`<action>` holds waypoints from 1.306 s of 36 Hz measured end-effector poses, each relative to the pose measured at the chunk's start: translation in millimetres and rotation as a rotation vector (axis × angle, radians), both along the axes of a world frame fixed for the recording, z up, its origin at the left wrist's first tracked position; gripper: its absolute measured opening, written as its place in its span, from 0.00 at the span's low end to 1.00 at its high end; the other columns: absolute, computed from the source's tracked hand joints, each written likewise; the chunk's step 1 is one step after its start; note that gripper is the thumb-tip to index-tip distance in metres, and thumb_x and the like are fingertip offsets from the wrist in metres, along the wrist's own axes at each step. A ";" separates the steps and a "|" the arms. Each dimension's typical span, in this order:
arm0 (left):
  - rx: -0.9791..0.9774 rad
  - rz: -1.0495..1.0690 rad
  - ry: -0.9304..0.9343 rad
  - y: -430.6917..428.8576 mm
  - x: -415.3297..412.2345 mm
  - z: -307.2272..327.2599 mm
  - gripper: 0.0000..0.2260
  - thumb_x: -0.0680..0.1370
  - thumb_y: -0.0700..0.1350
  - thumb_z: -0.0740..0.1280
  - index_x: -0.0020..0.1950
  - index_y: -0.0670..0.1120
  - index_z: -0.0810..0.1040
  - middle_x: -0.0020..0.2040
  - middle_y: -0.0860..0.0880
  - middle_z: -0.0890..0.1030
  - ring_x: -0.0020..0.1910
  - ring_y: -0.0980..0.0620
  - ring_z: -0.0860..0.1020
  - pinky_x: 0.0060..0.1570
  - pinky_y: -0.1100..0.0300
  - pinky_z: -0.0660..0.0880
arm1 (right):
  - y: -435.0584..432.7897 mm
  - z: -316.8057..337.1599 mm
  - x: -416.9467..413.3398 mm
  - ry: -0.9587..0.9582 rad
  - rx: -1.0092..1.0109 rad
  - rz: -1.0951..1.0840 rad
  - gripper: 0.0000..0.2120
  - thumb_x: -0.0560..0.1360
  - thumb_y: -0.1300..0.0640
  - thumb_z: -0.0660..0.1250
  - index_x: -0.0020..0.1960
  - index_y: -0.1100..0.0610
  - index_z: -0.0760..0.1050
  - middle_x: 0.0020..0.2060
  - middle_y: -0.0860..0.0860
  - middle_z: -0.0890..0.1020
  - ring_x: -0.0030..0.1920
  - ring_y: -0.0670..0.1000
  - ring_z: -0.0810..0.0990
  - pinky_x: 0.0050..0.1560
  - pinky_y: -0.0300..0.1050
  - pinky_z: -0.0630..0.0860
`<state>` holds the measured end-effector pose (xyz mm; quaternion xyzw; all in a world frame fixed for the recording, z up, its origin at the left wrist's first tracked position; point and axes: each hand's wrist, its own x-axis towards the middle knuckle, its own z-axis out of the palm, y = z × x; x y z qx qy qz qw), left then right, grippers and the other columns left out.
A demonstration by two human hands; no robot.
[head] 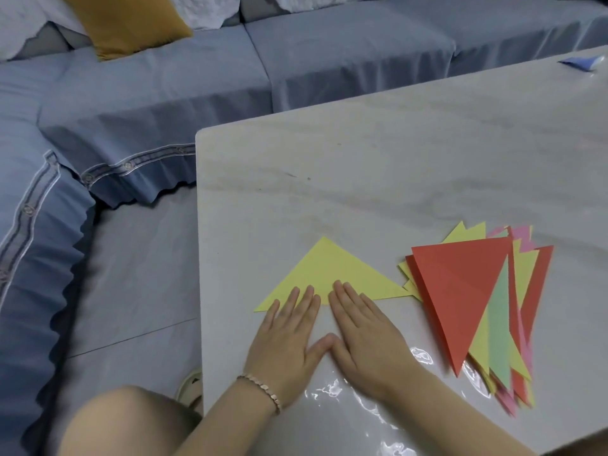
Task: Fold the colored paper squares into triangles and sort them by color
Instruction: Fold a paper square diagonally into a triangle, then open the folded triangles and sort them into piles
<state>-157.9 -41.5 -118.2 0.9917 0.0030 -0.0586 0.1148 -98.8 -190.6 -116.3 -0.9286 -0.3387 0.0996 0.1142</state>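
A yellow paper triangle (330,269) lies flat on the pale table (362,179), its long edge toward me. My left hand (289,330) and my right hand (365,330) lie side by side with straight fingers, fingertips pressing on that long edge, thumbs touching. To the right sits a loose pile of folded triangles (477,307) in mixed colours, with a red one (460,291) on top and yellow, green and pink ones under it.
A blue paper piece (580,62) lies at the table's far right edge. A blue sofa (164,93) with a mustard cushion (128,24) wraps round the table's left and far sides. My knee (125,422) shows at the bottom left.
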 end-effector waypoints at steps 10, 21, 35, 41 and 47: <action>0.062 0.172 0.029 29.4 -26.8 -9.4 0.29 0.80 0.60 0.42 0.72 0.42 0.62 0.72 0.49 0.62 0.70 0.52 0.58 0.68 0.61 0.46 | -46.6 -2.2 9.1 0.002 -0.026 -0.180 0.46 0.65 0.30 0.22 0.75 0.55 0.37 0.71 0.46 0.33 0.69 0.41 0.30 0.61 0.30 0.22; -0.037 0.541 -0.123 13.9 -4.2 14.0 0.19 0.76 0.58 0.61 0.55 0.45 0.77 0.57 0.47 0.78 0.57 0.44 0.75 0.60 0.51 0.65 | -50.2 -0.3 9.0 0.023 -0.010 -0.237 0.50 0.62 0.30 0.18 0.76 0.57 0.36 0.71 0.47 0.32 0.69 0.40 0.32 0.60 0.30 0.21; -0.144 0.648 0.229 29.7 45.0 36.4 0.18 0.70 0.56 0.70 0.54 0.50 0.69 0.51 0.52 0.76 0.57 0.47 0.71 0.51 0.56 0.63 | -87.7 68.5 58.8 0.005 0.163 -0.837 0.23 0.75 0.48 0.63 0.68 0.54 0.66 0.58 0.59 0.69 0.58 0.60 0.71 0.53 0.49 0.69; -0.312 0.671 0.092 45.5 63.5 36.4 0.07 0.76 0.46 0.63 0.43 0.44 0.69 0.47 0.42 0.77 0.43 0.45 0.72 0.41 0.57 0.65 | -89.9 56.4 63.8 0.178 -0.202 -0.861 0.34 0.71 0.39 0.66 0.69 0.53 0.56 0.57 0.62 0.68 0.58 0.63 0.70 0.56 0.52 0.70; -0.235 0.699 -0.042 83.4 110.7 55.5 0.05 0.78 0.45 0.61 0.47 0.43 0.70 0.51 0.40 0.77 0.45 0.44 0.71 0.43 0.57 0.66 | -97.4 47.8 66.3 0.182 -0.044 -0.919 0.39 0.66 0.42 0.73 0.68 0.55 0.59 0.55 0.64 0.71 0.57 0.63 0.71 0.55 0.52 0.70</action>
